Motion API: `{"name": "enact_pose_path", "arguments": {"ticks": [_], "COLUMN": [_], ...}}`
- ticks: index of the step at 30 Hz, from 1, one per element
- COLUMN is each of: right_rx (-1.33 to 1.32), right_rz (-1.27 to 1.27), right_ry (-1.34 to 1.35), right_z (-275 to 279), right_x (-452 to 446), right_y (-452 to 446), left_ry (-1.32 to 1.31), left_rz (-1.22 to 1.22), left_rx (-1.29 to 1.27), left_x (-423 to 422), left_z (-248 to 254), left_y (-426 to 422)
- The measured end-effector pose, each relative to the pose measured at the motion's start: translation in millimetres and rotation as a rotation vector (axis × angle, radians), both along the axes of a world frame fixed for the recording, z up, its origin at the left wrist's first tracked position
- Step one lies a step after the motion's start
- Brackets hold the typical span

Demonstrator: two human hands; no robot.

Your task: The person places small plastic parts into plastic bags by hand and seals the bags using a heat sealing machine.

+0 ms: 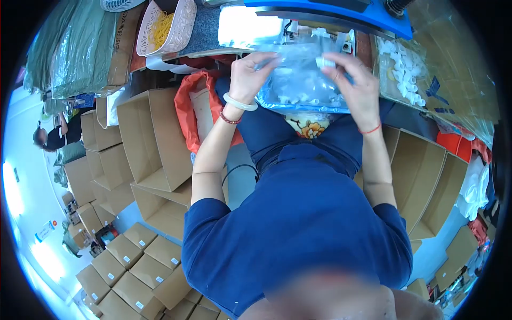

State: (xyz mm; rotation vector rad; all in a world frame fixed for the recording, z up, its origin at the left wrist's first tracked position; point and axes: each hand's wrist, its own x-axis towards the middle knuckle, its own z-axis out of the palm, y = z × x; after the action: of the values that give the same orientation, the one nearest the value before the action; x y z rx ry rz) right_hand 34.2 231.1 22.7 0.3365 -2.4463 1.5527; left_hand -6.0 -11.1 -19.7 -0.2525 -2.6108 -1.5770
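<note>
A thin clear plastic bag [297, 52] stretches between my two hands, partly blurred. My left hand [249, 77], with a pale bangle and a beaded bracelet at the wrist, pinches the bag's left side between thumb and fingers. My right hand [356, 85] is closed at the bag's right end, with a small white plastic piece [323, 62] at its fingertips; its exact kind I cannot make out. Below the hands, over my lap, lies a blue-rimmed tray [320, 110] lined with clear plastic, holding several small white plastic pieces [298, 100].
A blue machine [341, 12] stands at the bench's far edge, beside a stack of clear bags [249, 28]. Left is a white basket [178, 26] with yellow bands; right, a pile of white plastic fittings [402, 69]. Open cartons [154, 138] flank me. A person [58, 130] is far left.
</note>
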Motion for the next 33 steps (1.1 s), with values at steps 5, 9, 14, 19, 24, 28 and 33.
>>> {"name": "enact_pose_path", "arguments": {"ticks": [5, 9, 14, 19, 24, 28, 33], "right_rx": [0.203, 0.45, 0.272, 0.708, 1.011, 0.977, 0.824], "right_rz": [0.118, 0.319, 0.305, -0.477, -0.343, -0.29, -0.354], "right_ry": [0.206, 0.048, -0.221, 0.013, 0.262, 0.102, 0.145], "right_z": [26, 34, -12, -21, -87, -92, -95], "right_x": [-13, -29, -50, -48, -79, -73, -66], "right_y": [3, 27, 39, 79, 134, 144, 140], "left_ry": [-0.211, -0.548, -0.97, -1.069, -0.942, -0.302, 0.58], "left_rz": [-0.199, -0.532, -0.474, -0.28, -0.33, -0.187, -0.147], "left_rx": [0.104, 0.256, 0.693, 1.026, 1.002, 0.023, -0.64], "left_x": [10, 0, -15, -53, -50, -40, -66], "left_z": [13, 7, -34, -37, -44, -20, -79], "left_y": [16, 14, 31, 58, 58, 12, -43]}}
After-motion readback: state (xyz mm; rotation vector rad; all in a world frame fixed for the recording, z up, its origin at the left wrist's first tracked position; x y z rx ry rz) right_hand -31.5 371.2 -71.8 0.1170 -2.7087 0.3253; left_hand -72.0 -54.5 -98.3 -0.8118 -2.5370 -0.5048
